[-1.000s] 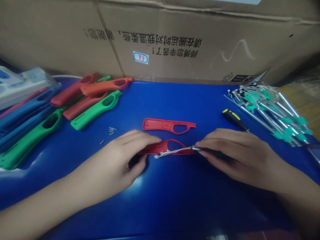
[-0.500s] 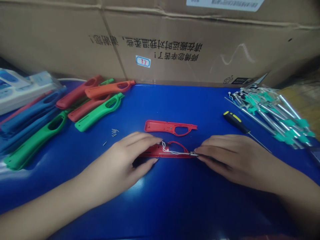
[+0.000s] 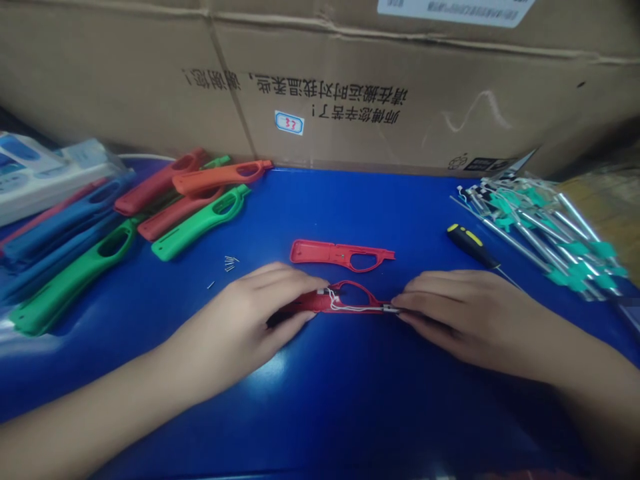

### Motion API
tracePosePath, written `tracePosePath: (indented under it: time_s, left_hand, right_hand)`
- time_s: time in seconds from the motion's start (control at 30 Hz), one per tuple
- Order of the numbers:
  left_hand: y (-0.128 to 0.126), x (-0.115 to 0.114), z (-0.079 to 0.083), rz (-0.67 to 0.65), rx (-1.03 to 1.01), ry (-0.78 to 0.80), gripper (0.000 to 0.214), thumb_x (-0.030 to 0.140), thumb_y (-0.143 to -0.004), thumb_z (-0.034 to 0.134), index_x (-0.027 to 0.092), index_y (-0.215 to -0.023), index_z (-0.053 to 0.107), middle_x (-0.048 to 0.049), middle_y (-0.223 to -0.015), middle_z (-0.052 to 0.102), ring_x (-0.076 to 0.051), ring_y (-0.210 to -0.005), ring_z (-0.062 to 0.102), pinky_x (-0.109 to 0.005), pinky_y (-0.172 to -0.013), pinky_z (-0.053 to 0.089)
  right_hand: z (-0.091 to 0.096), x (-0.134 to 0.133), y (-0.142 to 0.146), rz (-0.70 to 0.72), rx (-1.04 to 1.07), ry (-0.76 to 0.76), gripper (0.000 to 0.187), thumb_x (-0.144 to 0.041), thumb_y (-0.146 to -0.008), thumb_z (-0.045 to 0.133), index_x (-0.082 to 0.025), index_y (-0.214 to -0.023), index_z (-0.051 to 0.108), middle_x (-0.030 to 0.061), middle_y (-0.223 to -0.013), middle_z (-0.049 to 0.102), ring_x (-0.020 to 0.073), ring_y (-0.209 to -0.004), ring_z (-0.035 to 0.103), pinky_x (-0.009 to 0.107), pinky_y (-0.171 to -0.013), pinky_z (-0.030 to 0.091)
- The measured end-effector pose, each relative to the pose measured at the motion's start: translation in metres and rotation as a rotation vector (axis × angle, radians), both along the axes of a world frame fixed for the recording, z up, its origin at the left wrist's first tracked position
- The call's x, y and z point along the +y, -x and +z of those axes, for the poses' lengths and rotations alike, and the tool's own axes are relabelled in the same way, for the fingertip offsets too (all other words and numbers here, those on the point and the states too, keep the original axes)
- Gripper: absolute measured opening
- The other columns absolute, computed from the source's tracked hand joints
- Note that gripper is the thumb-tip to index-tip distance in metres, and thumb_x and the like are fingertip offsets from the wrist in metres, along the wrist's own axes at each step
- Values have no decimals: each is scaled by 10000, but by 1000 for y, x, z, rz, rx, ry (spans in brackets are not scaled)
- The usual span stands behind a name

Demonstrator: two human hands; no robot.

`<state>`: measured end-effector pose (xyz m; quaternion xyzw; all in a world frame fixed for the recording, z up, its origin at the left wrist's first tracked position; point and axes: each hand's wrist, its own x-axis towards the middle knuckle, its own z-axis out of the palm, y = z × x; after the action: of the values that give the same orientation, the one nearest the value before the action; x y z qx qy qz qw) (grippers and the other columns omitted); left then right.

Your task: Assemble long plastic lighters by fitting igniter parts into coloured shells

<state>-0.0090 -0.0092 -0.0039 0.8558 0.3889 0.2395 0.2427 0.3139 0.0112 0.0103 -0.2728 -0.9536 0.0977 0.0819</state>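
Observation:
A red plastic lighter casing half lies open side up on the blue table, its loop handle toward the right. My left hand grips its left part between thumb and fingers, near a small black-and-white piece. White wires run from that piece along the casing to a small silvery tube end. My right hand is closed on that tube at the casing's narrow tip; most of the tube is hidden by the fingers. Just beyond lies a second red casing half, untouched, its inside up.
Several small screws lie left of the hands. Green, red, orange and blue casings are piled at left beside a white power strip. A screwdriver and metal tubes with green parts lie at right. A cardboard box stands behind.
Both hands stay nearly in place. The wires and the silvery tube end sit slightly lower along the red casing, and my right fingers have shifted a little to the right.

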Motion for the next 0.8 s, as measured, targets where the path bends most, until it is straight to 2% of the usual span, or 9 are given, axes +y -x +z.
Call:
tracePosePath:
  time_s: [0.23, 0.37, 0.53, 0.8]
  left_hand:
    - [0, 0, 0, 11, -2, -17, 305, 187, -973, 653, 210, -1278, 647, -21, -1128, 730, -136, -1039, 662, -250, -918, 530]
    - [0, 1, 0, 5, -8, -20, 308, 174, -967, 658, 215, -1272, 650, -13, -1119, 733, -127, -1040, 663, -232, -913, 527]
    - [0, 2, 0, 5, -6, -27, 299, 175, -969, 653, 211, -1266, 659, -21, -1114, 739, -139, -1033, 670, -248, -899, 536]
    - [-1, 0, -2, 23, -4, -29, 315, 181, -961, 663, 206, -1275, 664, -28, -1121, 744, -147, -1033, 675, -260, -902, 541]
  right_hand:
    - [1, 0, -1, 0, 27, -40, 177, -223, -1039, 544, -207, -1156, 677, 32, -1033, 722, 162, -877, 677, 305, -760, 495]
    - [6, 0, 2, 11, 52, -80, 200, -196, -1047, 526, -184, -1094, 720, 50, -973, 741, 172, -866, 687, 310, -751, 507]
    - [10, -2, 7, 7, 64, -55, 230, -184, -1055, 507, -161, -1070, 735, 63, -930, 742, 173, -832, 672, 312, -724, 508]
    - [7, -3, 8, -26, 26, -95, 279, -211, -1072, 473, -200, -1027, 748, 44, -918, 734, 149, -785, 657, 292, -700, 497]
